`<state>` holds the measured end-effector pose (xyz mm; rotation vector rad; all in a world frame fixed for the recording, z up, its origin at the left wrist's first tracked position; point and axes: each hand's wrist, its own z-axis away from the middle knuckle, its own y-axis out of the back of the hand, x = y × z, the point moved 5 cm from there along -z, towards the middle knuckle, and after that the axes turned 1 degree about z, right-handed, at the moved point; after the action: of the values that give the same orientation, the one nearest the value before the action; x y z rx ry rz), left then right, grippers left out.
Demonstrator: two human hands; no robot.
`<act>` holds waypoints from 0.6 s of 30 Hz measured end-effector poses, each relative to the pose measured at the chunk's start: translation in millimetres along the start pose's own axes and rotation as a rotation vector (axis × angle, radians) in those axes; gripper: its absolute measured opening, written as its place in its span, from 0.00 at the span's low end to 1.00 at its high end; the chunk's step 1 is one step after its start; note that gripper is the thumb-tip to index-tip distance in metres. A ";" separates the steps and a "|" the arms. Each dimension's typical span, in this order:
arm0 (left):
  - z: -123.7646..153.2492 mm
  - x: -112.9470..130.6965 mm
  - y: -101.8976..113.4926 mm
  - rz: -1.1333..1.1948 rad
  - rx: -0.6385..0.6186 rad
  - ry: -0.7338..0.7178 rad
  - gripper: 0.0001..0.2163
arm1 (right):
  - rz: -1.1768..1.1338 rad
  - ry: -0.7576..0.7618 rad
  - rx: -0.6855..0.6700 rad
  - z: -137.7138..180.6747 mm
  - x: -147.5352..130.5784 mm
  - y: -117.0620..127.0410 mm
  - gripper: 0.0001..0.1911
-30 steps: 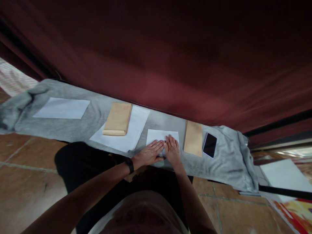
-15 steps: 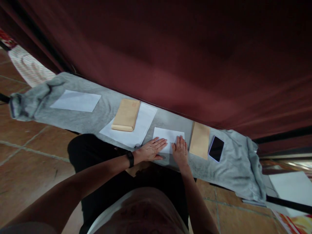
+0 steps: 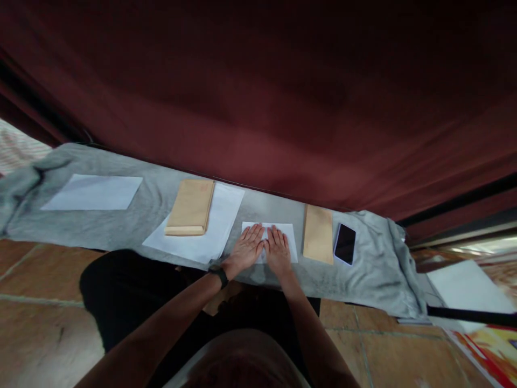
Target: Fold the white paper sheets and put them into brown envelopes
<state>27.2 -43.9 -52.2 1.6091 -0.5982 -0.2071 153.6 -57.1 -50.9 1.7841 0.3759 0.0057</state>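
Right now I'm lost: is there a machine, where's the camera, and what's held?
No machine: these are a person's bare left hand and right hand, seen by one camera worn on the head, looking forward and down. Both lie flat on a white paper; neither grips anything. On the grey cloth, a stack of brown envelopes rests on white sheets to the left, with a lone sheet farther left; to the right lie a brown envelope and a phone.
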 end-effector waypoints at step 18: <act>8.4 -18.1 9.9 -0.076 0.131 0.243 0.29 | 0.093 -0.165 0.148 23.7 37.8 7.8 0.29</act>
<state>5.5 -42.5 -47.6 1.7537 -0.3695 -0.0271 196.1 -71.4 -56.8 1.9313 0.1779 -0.1053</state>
